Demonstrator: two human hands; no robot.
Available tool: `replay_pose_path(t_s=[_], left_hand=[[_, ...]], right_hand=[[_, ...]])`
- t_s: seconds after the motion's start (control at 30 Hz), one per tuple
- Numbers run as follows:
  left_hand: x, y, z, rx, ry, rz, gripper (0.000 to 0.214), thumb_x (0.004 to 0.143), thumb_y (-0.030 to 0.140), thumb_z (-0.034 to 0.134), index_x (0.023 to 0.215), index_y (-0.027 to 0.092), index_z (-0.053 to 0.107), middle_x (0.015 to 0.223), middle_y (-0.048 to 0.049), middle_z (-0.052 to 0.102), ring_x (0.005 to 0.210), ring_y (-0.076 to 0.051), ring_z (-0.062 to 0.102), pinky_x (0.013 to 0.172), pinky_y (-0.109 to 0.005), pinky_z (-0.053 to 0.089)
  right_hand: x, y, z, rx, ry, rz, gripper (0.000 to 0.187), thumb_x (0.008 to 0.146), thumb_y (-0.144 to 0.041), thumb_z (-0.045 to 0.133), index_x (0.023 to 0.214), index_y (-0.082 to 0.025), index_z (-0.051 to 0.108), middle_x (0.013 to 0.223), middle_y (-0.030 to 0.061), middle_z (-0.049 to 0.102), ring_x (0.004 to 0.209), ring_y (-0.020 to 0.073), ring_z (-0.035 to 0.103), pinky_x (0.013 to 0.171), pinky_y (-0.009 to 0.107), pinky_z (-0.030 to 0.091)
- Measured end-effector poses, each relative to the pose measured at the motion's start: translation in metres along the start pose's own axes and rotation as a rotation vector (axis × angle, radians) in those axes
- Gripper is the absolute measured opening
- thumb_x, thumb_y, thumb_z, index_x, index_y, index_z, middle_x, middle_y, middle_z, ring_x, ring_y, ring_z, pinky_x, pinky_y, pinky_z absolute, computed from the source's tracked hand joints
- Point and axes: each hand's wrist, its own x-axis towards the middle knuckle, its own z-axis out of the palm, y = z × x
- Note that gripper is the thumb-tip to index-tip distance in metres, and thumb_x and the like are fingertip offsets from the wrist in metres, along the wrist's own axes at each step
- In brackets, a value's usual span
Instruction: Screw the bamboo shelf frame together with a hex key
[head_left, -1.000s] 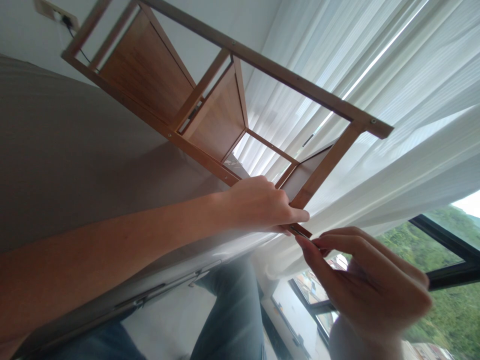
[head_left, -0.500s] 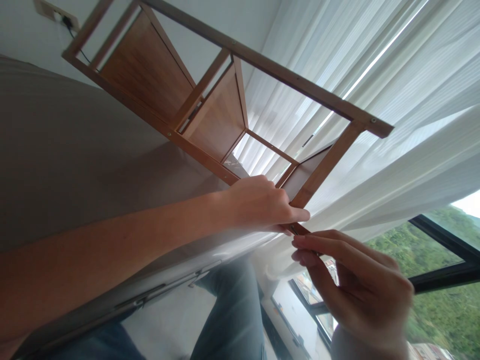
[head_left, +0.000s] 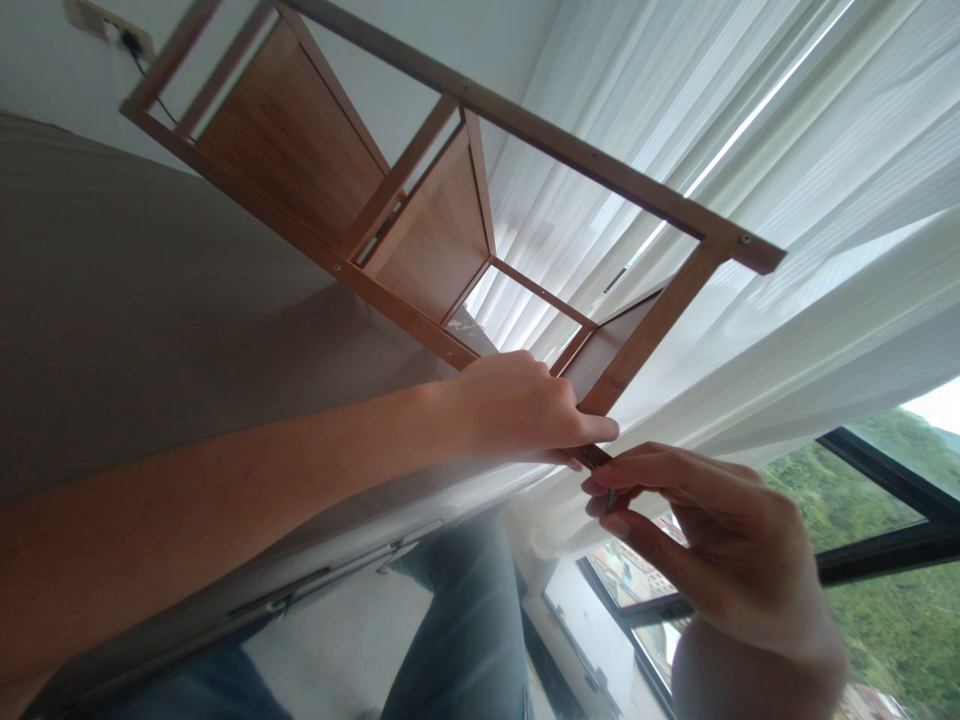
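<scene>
A brown wooden shelf rack (head_left: pixel 405 310) lies tilted on a grey-brown covered surface, its slatted side frame facing me. My left hand (head_left: pixel 525 405) is closed round the lower rail near its end, where a crossbar meets it. Just beyond those fingers, the rail's tip shows with a bolt at it. My right hand (head_left: pixel 697 530) pinches a thin metal rod, which looks like a hex key (head_left: pixel 610 498), at this rail end. The fingertips cover most of the tool. Small bolt heads (head_left: pixel 745 240) show along the rails.
White sheer curtains (head_left: pixel 810 180) hang behind the rack. A dark-framed window (head_left: pixel 877 560) is at the right, with greenery outside. A wall socket with a black plug (head_left: pixel 131 42) is at the upper left. My jeans-clad leg (head_left: pixel 461 620) stands below, by the bed-like edge.
My right hand has turned and its fingers have shifted round the hex key, baring a bit of the metal. My left hand and the rack stay nearly still.
</scene>
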Motion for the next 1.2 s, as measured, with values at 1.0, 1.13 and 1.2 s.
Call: replay_pose_path(t_s=[1.0, 1.13, 1.2], left_hand=[[-0.001, 0.004, 0.003, 0.032, 0.094, 0.012, 0.022, 0.097, 0.041, 0.062, 0.109, 0.023, 0.065, 0.059, 0.0000, 0.063, 0.045, -0.017, 0.058, 0.047, -0.023, 0.033], [-0.001, 0.004, 0.003, 0.025, 0.098, 0.001, 0.022, 0.097, 0.041, 0.062, 0.109, 0.022, 0.065, 0.057, -0.0001, 0.062, 0.045, -0.018, 0.058, 0.048, -0.023, 0.034], [-0.001, 0.005, 0.002, 0.019, 0.093, -0.009, 0.021, 0.097, 0.040, 0.062, 0.108, 0.023, 0.066, 0.057, -0.0003, 0.062, 0.045, -0.018, 0.059, 0.048, -0.023, 0.035]], right_hand=[[0.001, -0.010, 0.042, -0.311, 0.524, -0.131, 0.020, 0.079, -0.008, 0.079, 0.095, -0.021, 0.080, 0.079, 0.0027, 0.072, 0.059, 0.0133, 0.066, 0.047, 0.023, 0.051], [0.000, -0.008, 0.039, -0.299, 0.494, -0.138, 0.027, 0.078, -0.005, 0.079, 0.100, -0.021, 0.080, 0.079, 0.0027, 0.070, 0.060, 0.0143, 0.066, 0.050, 0.025, 0.053], [-0.001, -0.011, 0.038, -0.307, 0.452, -0.119, 0.034, 0.076, -0.002, 0.079, 0.105, -0.021, 0.079, 0.081, 0.0027, 0.070, 0.063, 0.0143, 0.067, 0.054, 0.025, 0.056]])
